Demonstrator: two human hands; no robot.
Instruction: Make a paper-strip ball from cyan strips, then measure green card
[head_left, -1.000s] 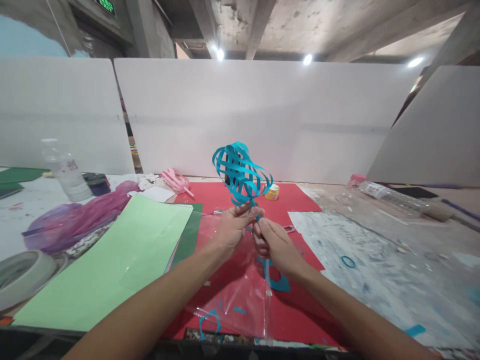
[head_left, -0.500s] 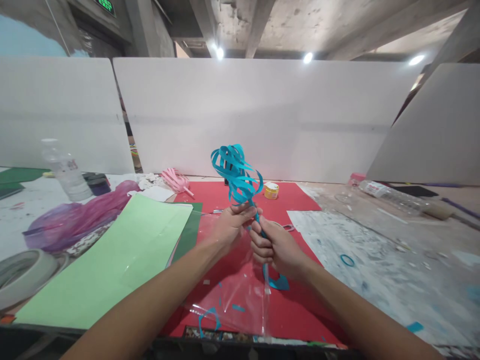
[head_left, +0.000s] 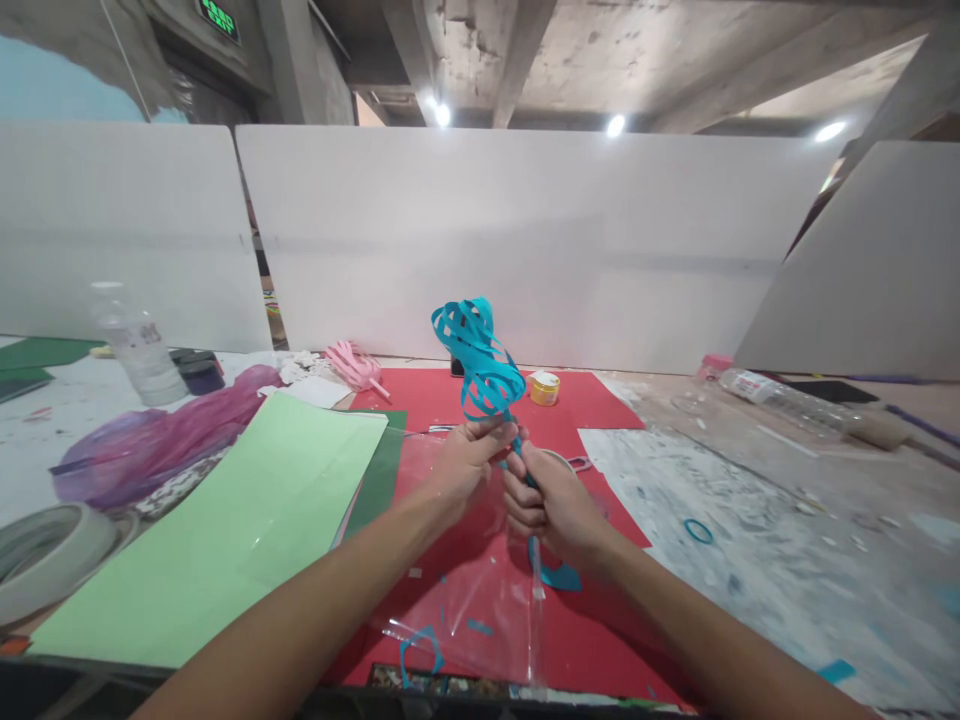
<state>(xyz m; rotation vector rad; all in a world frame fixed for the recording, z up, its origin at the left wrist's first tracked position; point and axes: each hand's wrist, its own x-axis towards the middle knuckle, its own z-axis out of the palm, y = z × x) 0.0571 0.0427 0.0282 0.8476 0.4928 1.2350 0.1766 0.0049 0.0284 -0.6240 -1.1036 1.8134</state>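
- Clear plastic film (head_left: 480,600): lies over the near edge of the red sheet (head_left: 600,400), with small blue paper offcuts (head_left: 420,645) scattered on it.
- Light green paper sheet (head_left: 225,520): flat at near left, overlapping a dark green sheet (head_left: 379,470); a tape roll (head_left: 45,550) sits at its left edge.
- Right hand (head_left: 555,505): fingers curled closed around the lower stem of the blue paper-strip ornament (head_left: 480,360), held above the red sheet at table centre.
- Left hand (head_left: 461,465): thumb and fingertips pinched tight on the ornament's neck, just above and touching the right hand.
- Ornament: looped blue strips rise upright from both grips; a blue tail hangs below the right hand.
- Blue ring (head_left: 697,530): lies alone on the stained table top (head_left: 750,520), right of the hands.
- Purple plastic bag (head_left: 165,430): crumpled at left.
- Small yellow jar (head_left: 544,388): lid on, contents hidden, on the far red sheet.
- Clear bottle (head_left: 139,345): upright at far left; whether it holds liquid cannot be told.
- Fallen bottle (head_left: 780,395): lies on its side at far right, pink cap on.
- Pink paper strips (head_left: 352,362): bunched near the white partition (head_left: 525,240).
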